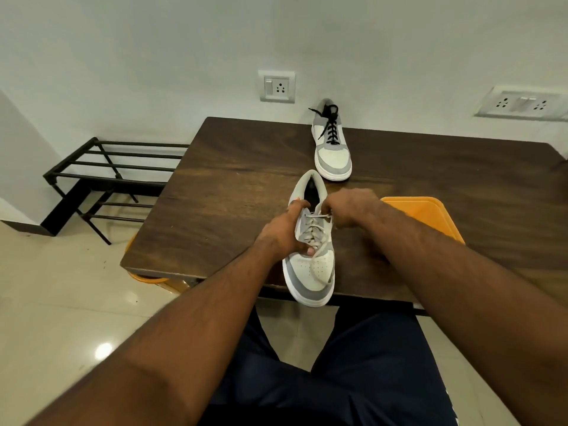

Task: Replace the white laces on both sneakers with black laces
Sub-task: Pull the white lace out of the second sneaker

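Near sneaker sits at the front edge of the dark wooden table, toe hanging slightly over the edge toward the seated person. It has white laces threaded through the eyelets, one loose end trailing down across the toe box.

Left hand grips the sneaker's left side, fingers curled over the collar, thumb pressed by the lower eyelets. Right hand is at the top eyelets, fingertips pinching the white lace there.

Second sneaker stands well apart at the table's far edge near the wall, heel toward the wall, laced in black laces, one end lying loose to its left.

Orange tray on the table just right of the right forearm. Black metal shoe rack on the floor left of the table. Wall socket above the far sneaker.
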Demonstrator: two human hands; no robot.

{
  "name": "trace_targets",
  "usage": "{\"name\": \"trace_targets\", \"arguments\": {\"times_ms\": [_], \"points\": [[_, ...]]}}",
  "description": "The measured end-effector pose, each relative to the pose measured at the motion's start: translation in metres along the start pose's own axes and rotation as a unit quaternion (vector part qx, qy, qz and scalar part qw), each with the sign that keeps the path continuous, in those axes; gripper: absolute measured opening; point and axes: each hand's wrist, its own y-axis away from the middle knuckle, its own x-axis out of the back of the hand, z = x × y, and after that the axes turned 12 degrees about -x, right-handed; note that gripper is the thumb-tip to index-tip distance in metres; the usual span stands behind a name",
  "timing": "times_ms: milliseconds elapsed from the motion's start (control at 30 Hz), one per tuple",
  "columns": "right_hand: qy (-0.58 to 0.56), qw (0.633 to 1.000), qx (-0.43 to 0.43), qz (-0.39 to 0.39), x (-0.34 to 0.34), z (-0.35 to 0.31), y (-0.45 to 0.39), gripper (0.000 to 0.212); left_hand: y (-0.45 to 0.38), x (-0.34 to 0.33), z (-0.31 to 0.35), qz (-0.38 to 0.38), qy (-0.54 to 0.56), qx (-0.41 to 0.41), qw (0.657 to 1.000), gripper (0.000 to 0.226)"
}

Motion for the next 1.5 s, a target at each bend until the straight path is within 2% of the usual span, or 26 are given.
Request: {"name": "trace_targets", "arguments": {"times_ms": [100, 167, 233, 267, 333, 400, 533, 600, 667, 733, 833, 867, 900, 1000, 1067, 1100, 1133, 1167, 1200, 1233, 1267, 1300, 1333, 1400, 1467, 1500], "points": [[-0.003, 1.0, 0.001, -0.001, -0.013, -0.005, 0.001, 0.037, 0.002, 0.0, -0.004, 0.005, 0.015, -0.022, 1.0, 0.097], [-0.135, 0.988, 0.023, -0.078, -0.021, 0.0, -0.003, 0.035, 0.004, -0.002, -0.007, -0.004, -0.007, -0.051, 0.999, 0.099], [-0.298, 0.94, 0.041, -0.16, -0.022, 0.012, 0.001, 0.029, 0.004, -0.004, -0.007, -0.025, -0.047, -0.06, 0.997, 0.098], [-0.337, 0.924, 0.05, -0.172, -0.022, 0.016, 0.002, 0.027, 0.004, -0.006, -0.006, -0.033, -0.058, -0.057, 0.996, 0.095], [-0.361, 0.916, 0.065, -0.161, -0.021, 0.017, 0.005, 0.025, 0.002, -0.007, -0.002, -0.03, -0.047, -0.055, 0.997, 0.086], [-0.373, 0.914, 0.068, -0.146, -0.021, 0.012, 0.007, 0.026, 0.001, -0.003, 0.004, -0.009, 0.027, -0.038, 0.999, 0.074], [-0.3, 0.952, 0.047, -0.042, -0.02, 0.013, 0.005, 0.031, 0.001, 0.014, 0.009, 0.039, 0.164, 0.0, 0.986, 0.031], [-0.266, 0.962, 0.025, -0.049, -0.022, 0.018, 0.006, 0.031, 0.0, 0.021, 0.007, 0.056, 0.196, 0.022, 0.979, 0.02], [-0.268, 0.961, 0.01, -0.072, -0.026, 0.022, 0.007, 0.026, 0.0, 0.027, 0.003, 0.074, 0.281, 0.061, 0.955, 0.022], [-0.297, 0.952, 0.008, -0.079, -0.031, 0.025, 0.007, 0.011, 0.0, 0.03, -0.004, 0.108, 0.386, 0.1, 0.911, 0.027], [-0.379, 0.925, -0.007, -0.039, -0.031, 0.028, 0.008, 0.025, 0.0, 0.029, -0.011, 0.163, 0.476, 0.128, 0.855, 0.029], [-0.45, 0.892, -0.028, -0.019, -0.031, 0.028, 0.009, 0.033, 0.0, 0.027, -0.011, 0.184, 0.498, 0.138, 0.836, 0.027], [-0.54, 0.84, -0.057, 0.0, -0.031, 0.026, 0.009, 0.038, 0.0, 0.026, -0.011, 0.21, 0.514, 0.154, 0.817, 0.023], [-0.771, 0.617, -0.148, 0.042, -0.028, 0.016, 0.01, 0.031, -0.003, 0.025, -0.009, 0.287, 0.504, 0.218, 0.785, 0.007], [-0.875, 0.444, -0.184, 0.051, -0.026, 0.016, 0.009, 0.021, -0.004, 0.028, -0.011, 0.32, 0.508, 0.26, 0.756, 0.019], [-0.891, 0.405, -0.197, 0.054, -0.025, 0.018, 0.007, 0.018, -0.003, 0.033, -0.015, 0.337, 0.513, 0.278, 0.739, 0.023], [-0.876, 0.43, -0.21, 0.064, -0.025, 0.022, 0.005, 0.014, -0.001, 0.038, -0.018, 0.361, 0.513, 0.295, 0.72, 0.025], [-0.817, 0.526, -0.222, 0.078, -0.028, 0.028, 0.003, 0.014, 0.0, 0.043, -0.022, 0.397, 0.496, 0.316, 0.705, 0.029], [-0.699, 0.672, -0.229, 0.082, -0.032, 0.036, 0.0, 0.024, 0.002, 0.046, -0.029, 0.43, 0.454, 0.343, 0.701, 0.04], [-0.546, 0.802, -0.232, 0.071, -0.035, 0.041, -0.001, 0.035, 0.005, 0.048, -0.034, 0.451, 0.379, 0.372, 0.717, 0.055], [-0.412, 0.88, -0.232, 0.054, -0.035, 0.044, 0.001, 0.043, 0.01, 0.049, -0.036, 0.452, 0.288, 0.387, 0.75, 0.069], [-0.318, 0.918, -0.232, 0.045, -0.032, 0.044, 0.003, 0.047, 0.013, 0.046, -0.036, 0.443, 0.194, 0.372, 0.792, 0.077], [-0.265, 0.934, -0.234, 0.055, -0.027, 0.041, 0.006, 0.051, 0.016, 0.04, -0.034, 0.422, 0.106, 0.323, 0.841, 0.077], [-0.242, 0.937, -0.213, 0.135, -0.021, 0.033, 0.009, 0.049, 0.018, 0.031, -0.025, 0.316, -0.024, 0.159, 0.935, 0.072], [-0.302, 0.931, -0.111, 0.172, -0.017, 0.021, 0.005, 0.041, 0.012, 0.023, -0.015, 0.173, -0.099, 0.025, 0.98, 0.072], [-0.337, 0.929, -0.05, 0.144, -0.017, 0.014, 0.004, 0.041, 0.007, 0.022, -0.009, 0.117, -0.117, -0.003, 0.986, 0.071]]}}
